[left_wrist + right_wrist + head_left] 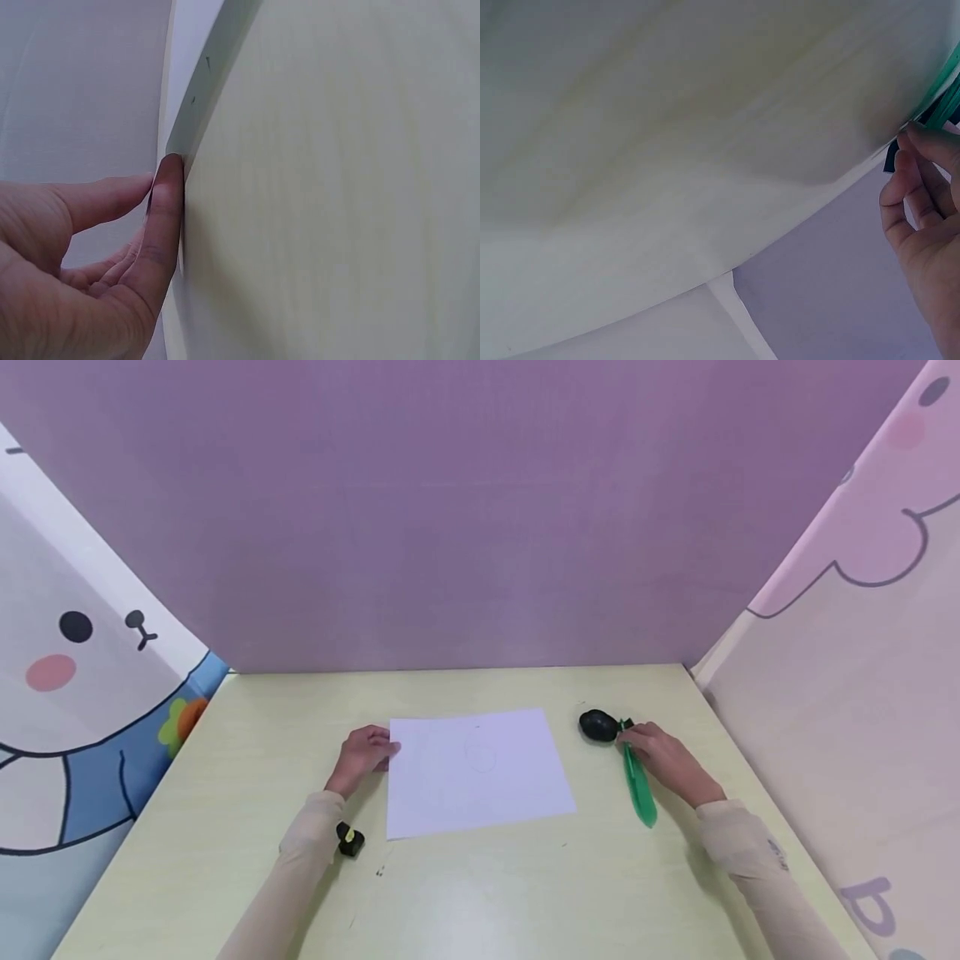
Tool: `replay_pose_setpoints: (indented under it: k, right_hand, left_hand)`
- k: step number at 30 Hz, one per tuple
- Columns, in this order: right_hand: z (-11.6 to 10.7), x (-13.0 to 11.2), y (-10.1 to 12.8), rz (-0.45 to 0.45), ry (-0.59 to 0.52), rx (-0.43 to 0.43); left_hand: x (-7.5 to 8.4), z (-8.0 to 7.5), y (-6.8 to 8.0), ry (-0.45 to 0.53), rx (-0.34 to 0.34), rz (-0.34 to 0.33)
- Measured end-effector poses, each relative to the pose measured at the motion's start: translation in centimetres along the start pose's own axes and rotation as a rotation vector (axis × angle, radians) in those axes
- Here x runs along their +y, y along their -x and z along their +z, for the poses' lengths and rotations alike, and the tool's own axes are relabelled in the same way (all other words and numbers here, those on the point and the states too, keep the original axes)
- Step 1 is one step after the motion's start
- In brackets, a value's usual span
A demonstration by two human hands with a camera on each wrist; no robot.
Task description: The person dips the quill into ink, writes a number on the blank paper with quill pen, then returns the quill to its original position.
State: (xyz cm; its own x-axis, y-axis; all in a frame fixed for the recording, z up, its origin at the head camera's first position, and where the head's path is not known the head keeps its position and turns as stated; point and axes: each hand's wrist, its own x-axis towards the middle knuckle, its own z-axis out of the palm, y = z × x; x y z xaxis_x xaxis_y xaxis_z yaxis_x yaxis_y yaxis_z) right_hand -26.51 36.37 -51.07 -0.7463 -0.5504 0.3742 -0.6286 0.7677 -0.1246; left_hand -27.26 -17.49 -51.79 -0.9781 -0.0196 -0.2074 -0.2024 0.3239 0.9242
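Observation:
A white sheet of paper [480, 772] lies flat in the middle of the pale yellow-green table [480, 893]. My left hand [386, 747] rests at the sheet's left edge. In the left wrist view its thumb [169, 217] lies straight and presses on the table [337, 187]. My right hand [628, 742] pinches the far end of a long green plastic tool [641, 793], which lies on the table right of the sheet. A round black object [597, 725] sits just beyond that hand. The right wrist view shows curled fingers [911, 150] at the green tool [946, 82].
A small black item with a yellow mark [349, 840] lies by my left forearm. A purple wall [480, 527] closes the back, and cartoon-printed panels stand at the left [75, 693] and right [862, 652].

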Motion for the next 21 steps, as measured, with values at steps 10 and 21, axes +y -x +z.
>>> replay_pose_setpoints:
  k: [10,21]
  right_hand:
    - [0.5,-0.2,-0.4,0.003,-0.026,0.044]
    - [-1.2,0.2,0.8,0.018,0.014,0.068]
  left_hand:
    - [-0.2,-0.7,-0.1,-0.016,0.024,-0.001]
    - [-0.2,0.5,-0.6,0.005,-0.006,-0.001]
